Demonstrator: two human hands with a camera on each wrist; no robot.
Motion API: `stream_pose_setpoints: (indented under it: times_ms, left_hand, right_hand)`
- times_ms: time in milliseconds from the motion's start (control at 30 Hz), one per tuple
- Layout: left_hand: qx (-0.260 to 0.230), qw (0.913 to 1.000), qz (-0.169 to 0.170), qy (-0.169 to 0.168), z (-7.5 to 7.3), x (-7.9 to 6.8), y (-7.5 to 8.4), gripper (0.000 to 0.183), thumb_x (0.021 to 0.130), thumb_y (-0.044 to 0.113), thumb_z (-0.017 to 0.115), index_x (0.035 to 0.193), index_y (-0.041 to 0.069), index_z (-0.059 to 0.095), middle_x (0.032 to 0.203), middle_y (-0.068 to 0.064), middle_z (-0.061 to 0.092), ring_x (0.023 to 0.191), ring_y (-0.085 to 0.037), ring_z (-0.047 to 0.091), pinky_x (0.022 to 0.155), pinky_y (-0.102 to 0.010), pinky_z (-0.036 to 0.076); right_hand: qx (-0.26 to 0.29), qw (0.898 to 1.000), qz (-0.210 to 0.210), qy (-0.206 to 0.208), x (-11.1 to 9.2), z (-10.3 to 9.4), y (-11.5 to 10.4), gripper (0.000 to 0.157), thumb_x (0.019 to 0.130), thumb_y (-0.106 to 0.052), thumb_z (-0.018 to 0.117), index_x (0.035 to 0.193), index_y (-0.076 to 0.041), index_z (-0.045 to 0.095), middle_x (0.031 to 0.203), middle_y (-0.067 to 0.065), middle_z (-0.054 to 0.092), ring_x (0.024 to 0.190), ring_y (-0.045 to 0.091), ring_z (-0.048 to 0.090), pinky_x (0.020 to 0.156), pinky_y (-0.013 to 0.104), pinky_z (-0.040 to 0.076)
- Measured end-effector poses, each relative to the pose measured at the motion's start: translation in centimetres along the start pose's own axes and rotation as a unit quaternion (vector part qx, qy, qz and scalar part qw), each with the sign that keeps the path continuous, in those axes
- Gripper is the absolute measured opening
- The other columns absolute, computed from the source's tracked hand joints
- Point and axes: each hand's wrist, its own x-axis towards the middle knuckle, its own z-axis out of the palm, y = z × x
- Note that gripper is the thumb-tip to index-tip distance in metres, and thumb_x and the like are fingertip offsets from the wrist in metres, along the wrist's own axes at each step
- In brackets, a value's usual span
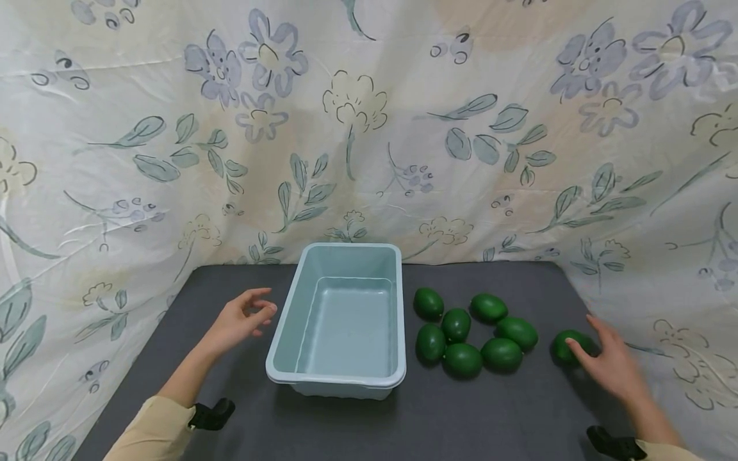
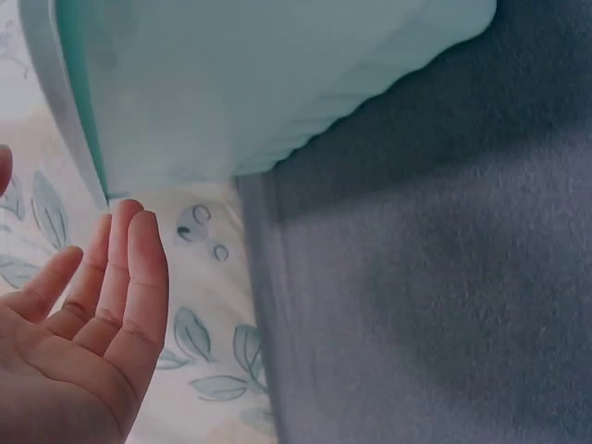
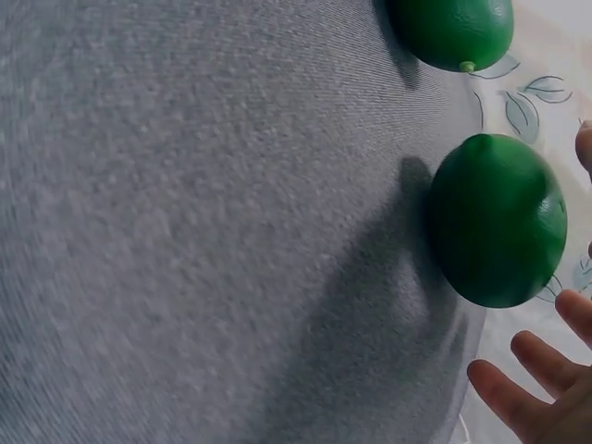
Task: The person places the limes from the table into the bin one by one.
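Observation:
Near the table's right edge lies a smooth green lime [image 1: 564,347], set apart from the others. My right hand [image 1: 618,365] is beside it with thumb and fingers spread around its near side. In the right wrist view the fingers [image 3: 546,365] show a gap from this lime [image 3: 498,222]. On the left, my left hand [image 1: 239,321] hovers beside a pale blue-green plastic basin [image 1: 336,380], fingers loosely bent and holding nothing. The left wrist view shows that palm and its fingers [image 2: 143,259] below the basin's wall [image 2: 213,102].
Several more limes [image 1: 462,360] sit in a cluster between the basin and the lone lime. A dark grey cloth [image 1: 461,422] covers the table. Behind it hangs a flower-printed curtain [image 1: 369,205], which also runs along both sides.

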Motion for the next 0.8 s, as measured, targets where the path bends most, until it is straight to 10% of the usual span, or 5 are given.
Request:
stream_pose_setpoints:
  times_ms: [800]
  left_hand:
    - [-0.053,0.9980,-0.036,-0.002,2.0,0.1,0.6,0.057,0.086,0.022,0.065,0.136,0.009,0.041,0.107,-0.016,0.056,0.078,-0.020,0.059,0.060,-0.036,0.053]
  right_hand:
    - [0.002,1.000,-0.009,0.006,0.0,2.1,-0.8,0.064,0.087,-0.031,0.062,0.125,0.015,0.039,0.112,0.037,0.043,0.090,0.047,0.046,0.062,0.053,0.041]
